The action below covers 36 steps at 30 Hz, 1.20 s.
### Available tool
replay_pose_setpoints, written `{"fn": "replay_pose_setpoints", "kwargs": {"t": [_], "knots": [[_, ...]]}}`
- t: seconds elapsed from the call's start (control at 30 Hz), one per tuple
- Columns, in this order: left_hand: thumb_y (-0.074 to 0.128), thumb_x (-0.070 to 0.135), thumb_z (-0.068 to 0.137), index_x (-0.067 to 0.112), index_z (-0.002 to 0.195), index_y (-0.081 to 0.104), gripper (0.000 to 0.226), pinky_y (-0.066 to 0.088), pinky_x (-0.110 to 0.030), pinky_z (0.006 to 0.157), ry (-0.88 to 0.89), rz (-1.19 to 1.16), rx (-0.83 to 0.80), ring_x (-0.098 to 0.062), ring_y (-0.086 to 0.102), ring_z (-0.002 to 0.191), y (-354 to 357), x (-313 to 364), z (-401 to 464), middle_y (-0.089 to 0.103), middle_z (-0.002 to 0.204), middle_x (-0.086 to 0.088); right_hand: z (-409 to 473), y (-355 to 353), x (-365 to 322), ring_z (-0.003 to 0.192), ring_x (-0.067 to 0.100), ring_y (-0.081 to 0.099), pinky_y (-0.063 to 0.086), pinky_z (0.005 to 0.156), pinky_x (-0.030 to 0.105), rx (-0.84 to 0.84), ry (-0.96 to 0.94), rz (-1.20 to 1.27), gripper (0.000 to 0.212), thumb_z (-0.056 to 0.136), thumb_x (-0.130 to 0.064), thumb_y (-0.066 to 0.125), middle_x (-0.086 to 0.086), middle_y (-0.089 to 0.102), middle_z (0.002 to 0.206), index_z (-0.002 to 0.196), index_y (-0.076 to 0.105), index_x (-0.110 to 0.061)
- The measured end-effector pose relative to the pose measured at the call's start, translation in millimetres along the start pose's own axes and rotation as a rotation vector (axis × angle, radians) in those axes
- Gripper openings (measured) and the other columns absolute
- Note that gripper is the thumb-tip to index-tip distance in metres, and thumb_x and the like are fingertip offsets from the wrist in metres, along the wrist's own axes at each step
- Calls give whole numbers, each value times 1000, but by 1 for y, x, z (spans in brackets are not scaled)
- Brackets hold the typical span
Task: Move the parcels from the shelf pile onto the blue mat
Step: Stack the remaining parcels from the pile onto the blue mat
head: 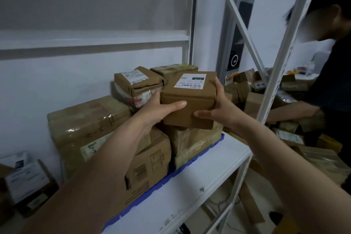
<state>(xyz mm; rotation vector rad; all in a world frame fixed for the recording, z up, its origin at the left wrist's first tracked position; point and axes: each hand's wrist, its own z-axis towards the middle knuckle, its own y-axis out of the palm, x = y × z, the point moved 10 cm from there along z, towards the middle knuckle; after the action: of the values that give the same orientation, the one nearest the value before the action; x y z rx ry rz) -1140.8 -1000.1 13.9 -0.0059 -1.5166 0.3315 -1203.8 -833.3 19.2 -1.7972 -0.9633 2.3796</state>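
Held parcel: small brown cardboard box point(189, 100) w/ white shipping label on top, kept above the stack, apparently clear of it.
Left hand point(157, 109): clamped on the box's left side, thumb laid across the front face.
Right hand point(218, 108): clamped on the right side, thumb under the front lower edge, fingers round the far corner.
Blue mat point(191, 163): seen as a blue edge strip on the white shelf point(190, 192); already loaded w/ taped cartons, so free space is judged tight.
Risk 1: box set on the uneven top of the tape-wrapped carton point(193, 144) could tip off the front or right edge.
Risk 2: a nudge could shift the small labelled parcel point(137, 85) behind, which is perched high.
Risk 3: grip is by side pressure only; slip possible if pressure is eased early.
Risk 4: second person point(322, 81) works close on the right; a bump is possible.
Writing: "070" read on the held box's label, upside down, plus barcode; rest too small.
Other labels: illegible.
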Motion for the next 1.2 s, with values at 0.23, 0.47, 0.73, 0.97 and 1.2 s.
{"fn": "replay_pose_setpoints", "kwargs": {"t": [0.23,0.47,0.73,0.97,1.2], "knots": [[85,42,64,16,135,23,98,46,-27,90,-56,235,144,-9,52,106,-2,3,13,52,110,14,32,-5,8,112,11,49,45,95,30,-286,-55,24,120,69,-6,81,-7,35,133,149,-2,-41],[88,40,61,18,148,1,125,44,-38,102,-200,308,298,-18,49,122,4,-3,14,47,137,2,59,-6,13,118,12,42,40,95,26,-460,-121,19,121,70,-5,81,-16,33,125,149,-1,-43],[86,34,67,7,144,11,111,42,-31,85,-250,394,507,-17,46,111,20,6,4,47,124,0,73,-7,25,120,10,41,39,98,25,-563,-194,50,123,69,-7,83,-15,34,128,149,-2,-44],[87,27,66,10,139,18,102,42,-29,87,-267,406,629,-18,47,117,28,5,-5,45,135,-3,85,5,34,127,12,37,35,103,26,-602,-237,17,125,67,-14,85,-6,30,147,151,-4,-37],[89,27,63,20,152,3,124,42,-37,103,-242,396,607,-20,42,129,34,6,11,41,144,3,98,1,28,115,8,35,32,93,21,-604,-301,-85,120,68,-15,84,-3,34,143,152,1,-32]]}}
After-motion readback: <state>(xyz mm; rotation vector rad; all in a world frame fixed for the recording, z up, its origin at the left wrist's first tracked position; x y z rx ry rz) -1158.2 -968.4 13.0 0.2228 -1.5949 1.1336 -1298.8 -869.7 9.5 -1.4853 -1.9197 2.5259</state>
